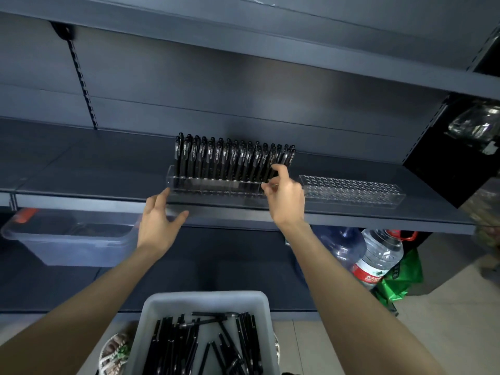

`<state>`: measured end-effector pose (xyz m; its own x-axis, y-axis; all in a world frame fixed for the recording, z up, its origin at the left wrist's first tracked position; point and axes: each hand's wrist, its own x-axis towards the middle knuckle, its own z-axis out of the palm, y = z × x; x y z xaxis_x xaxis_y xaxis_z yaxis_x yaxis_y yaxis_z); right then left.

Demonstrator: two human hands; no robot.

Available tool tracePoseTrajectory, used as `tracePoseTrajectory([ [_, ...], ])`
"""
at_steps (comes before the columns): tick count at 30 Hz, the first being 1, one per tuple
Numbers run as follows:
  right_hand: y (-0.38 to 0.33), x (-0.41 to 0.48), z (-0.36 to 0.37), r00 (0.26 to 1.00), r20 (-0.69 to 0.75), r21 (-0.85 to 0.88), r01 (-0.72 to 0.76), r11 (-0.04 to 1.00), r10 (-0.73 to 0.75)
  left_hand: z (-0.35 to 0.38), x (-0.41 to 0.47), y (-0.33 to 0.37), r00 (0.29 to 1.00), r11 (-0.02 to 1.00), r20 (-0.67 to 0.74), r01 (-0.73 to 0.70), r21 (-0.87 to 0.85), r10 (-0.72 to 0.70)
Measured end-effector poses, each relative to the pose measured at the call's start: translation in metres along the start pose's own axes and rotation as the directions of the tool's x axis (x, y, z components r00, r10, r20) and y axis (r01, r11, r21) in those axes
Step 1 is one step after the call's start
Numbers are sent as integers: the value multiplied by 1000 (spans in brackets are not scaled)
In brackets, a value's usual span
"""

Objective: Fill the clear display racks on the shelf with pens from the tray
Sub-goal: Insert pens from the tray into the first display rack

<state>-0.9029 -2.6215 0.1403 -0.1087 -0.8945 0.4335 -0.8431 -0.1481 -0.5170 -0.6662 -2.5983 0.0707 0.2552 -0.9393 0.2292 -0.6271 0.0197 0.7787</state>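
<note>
Now clear rack (pixel 211 188) packed, black pens (pixel 230 161) upright; left hand (pixel 158 221) open at left end; right hand (pixel 284 197) curled, grip unclear.

1. Left hand (pixel 158 226): bare, uncovered to the fingertips.
2. Right hand (pixel 285 197): likewise bare, wrist uncovered.
3. Left forearm (pixel 89 301) and right forearm (pixel 351 293): bare along the whole visible length, slender, smooth.
4. Upper arms lie outside the view; clothing cannot be told.

Left hand (pixel 159 221) open, splayed; right hand (pixel 286 197) in a pinch
</note>
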Motion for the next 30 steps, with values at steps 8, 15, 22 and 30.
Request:
tracePoseTrajectory([
  [8,16,-130,68,934,336,76,-155,985,121,5,-103,-73,985,985,145,65,160,-89],
  [15,32,-249,143,713,639,4,-376,926,287,20,-192,-157,945,940,216,176,293,-244],
  [22,40,-304,202,496,776,-92,-522,848,389,43,-234,-206,933,926,282,115,359,-225],
  [30,37,-314,240,413,717,-117,-724,680,562,53,-241,-209,961,919,186,125,373,-206],
])
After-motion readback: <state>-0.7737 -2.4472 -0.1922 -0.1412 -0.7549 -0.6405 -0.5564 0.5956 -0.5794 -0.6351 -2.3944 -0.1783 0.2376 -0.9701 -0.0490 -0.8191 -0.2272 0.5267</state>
